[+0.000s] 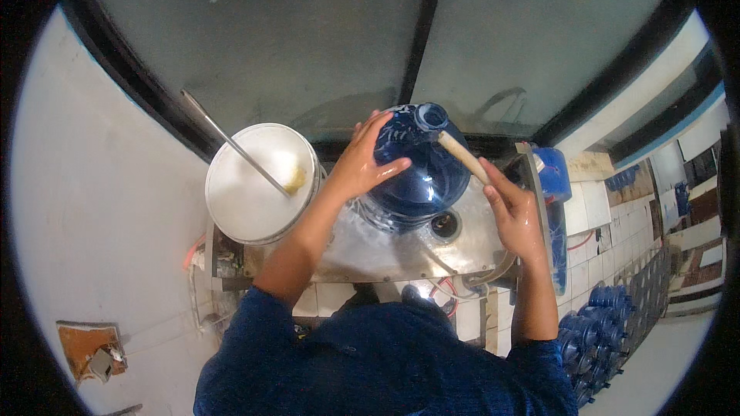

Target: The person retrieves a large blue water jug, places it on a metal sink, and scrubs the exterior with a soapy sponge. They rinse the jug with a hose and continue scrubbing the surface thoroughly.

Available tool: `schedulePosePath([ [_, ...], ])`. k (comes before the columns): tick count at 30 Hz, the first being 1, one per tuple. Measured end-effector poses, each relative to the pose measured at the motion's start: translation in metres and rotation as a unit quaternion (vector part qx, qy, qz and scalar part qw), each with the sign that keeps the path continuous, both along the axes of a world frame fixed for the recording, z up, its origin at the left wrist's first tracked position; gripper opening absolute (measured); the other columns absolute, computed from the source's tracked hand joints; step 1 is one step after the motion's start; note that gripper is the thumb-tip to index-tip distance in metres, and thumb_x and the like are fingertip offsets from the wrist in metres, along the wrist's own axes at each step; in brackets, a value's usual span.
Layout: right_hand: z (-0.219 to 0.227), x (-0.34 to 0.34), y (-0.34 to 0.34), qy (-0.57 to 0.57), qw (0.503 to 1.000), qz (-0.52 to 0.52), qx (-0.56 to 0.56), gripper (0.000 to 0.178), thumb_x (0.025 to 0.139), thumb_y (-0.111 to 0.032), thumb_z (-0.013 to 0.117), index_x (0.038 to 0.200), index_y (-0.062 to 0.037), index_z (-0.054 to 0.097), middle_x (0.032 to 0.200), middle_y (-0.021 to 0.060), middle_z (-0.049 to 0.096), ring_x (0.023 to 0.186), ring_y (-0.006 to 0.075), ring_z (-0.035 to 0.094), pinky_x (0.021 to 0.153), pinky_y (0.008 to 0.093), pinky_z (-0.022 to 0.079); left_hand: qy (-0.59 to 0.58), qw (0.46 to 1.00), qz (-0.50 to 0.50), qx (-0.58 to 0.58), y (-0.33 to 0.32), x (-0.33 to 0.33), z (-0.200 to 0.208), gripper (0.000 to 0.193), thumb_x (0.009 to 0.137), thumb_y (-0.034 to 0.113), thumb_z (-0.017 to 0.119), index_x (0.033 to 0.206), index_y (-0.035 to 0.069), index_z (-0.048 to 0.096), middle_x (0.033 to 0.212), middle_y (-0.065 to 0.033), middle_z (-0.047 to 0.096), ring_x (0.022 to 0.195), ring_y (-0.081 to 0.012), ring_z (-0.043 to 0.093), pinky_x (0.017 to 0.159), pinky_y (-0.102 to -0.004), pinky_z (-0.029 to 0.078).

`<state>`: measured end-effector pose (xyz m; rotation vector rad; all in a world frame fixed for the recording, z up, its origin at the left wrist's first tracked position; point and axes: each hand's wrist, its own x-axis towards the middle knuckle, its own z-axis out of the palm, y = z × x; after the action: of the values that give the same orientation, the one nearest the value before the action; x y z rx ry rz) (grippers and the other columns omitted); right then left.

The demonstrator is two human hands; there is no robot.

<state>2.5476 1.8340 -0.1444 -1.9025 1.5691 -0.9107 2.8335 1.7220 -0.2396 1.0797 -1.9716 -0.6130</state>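
Note:
A translucent blue water jug (420,179) leans on the metal worktop, its open neck (432,116) toward the far side. My left hand (364,159) grips the jug's left shoulder, thumb spread across its front and fingers round the far side. Wet skin shows on both hands. In my right hand (512,206) is a pale hose (464,156), its end beside the jug's neck, apart from the opening. A further length of hose (501,270) loops below that hand.
Left of the jug stands a white bucket (231,212) with whitish contents and a metal-handled tool (231,142) with a yellowish head. The metal worktop (362,250) has a round drain hole (445,225). A dark-framed glass panel (293,38) rises behind. Several blue jugs (597,339) stand at lower right.

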Motion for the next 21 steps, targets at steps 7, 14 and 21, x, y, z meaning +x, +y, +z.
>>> schedulePosePath([
  [7, 0.006, 0.002, -0.008, -0.021, 1.000, 0.002, -0.009, 0.040, 0.101, -0.015, 0.061, 0.140, -0.0088, 0.060, 0.131, 0.0228, 0.066, 0.122, 0.0245, 0.064, 0.097, 0.0348, 0.051, 0.069, 0.967, -0.191, 0.155, -0.077, -0.038, 0.019, 0.072, 0.068, 0.032, 0.094, 0.127, 0.006, 0.064, 0.122, -0.0129, 0.069, 0.117, -0.0262, 0.063, 0.106, -0.0371, 0.045],
  [14, 0.015, -0.002, -0.027, -0.052, 0.997, 0.039, 0.036, 0.040, 0.102, -0.017, 0.060, 0.141, -0.0071, 0.059, 0.133, 0.0224, 0.065, 0.122, 0.0252, 0.065, 0.099, 0.0351, 0.050, 0.025, 0.998, -0.027, 0.050, -0.065, -0.066, 0.013, 0.055, 0.063, 0.048, 0.092, 0.099, 0.009, 0.075, 0.099, -0.0100, 0.076, 0.099, -0.0304, 0.071, 0.120, -0.0497, 0.028],
  [21, 0.008, -0.009, -0.045, -0.021, 0.996, 0.088, 0.005, 0.039, 0.102, -0.016, 0.060, 0.140, -0.0057, 0.059, 0.135, 0.0210, 0.063, 0.123, 0.0255, 0.064, 0.101, 0.0349, 0.049, -0.053, 0.989, 0.136, -0.015, -0.021, -0.065, 0.012, 0.067, 0.064, 0.052, 0.092, 0.111, 0.007, 0.073, 0.104, -0.0143, 0.075, 0.104, -0.0284, 0.070, 0.118, -0.0528, 0.030],
])
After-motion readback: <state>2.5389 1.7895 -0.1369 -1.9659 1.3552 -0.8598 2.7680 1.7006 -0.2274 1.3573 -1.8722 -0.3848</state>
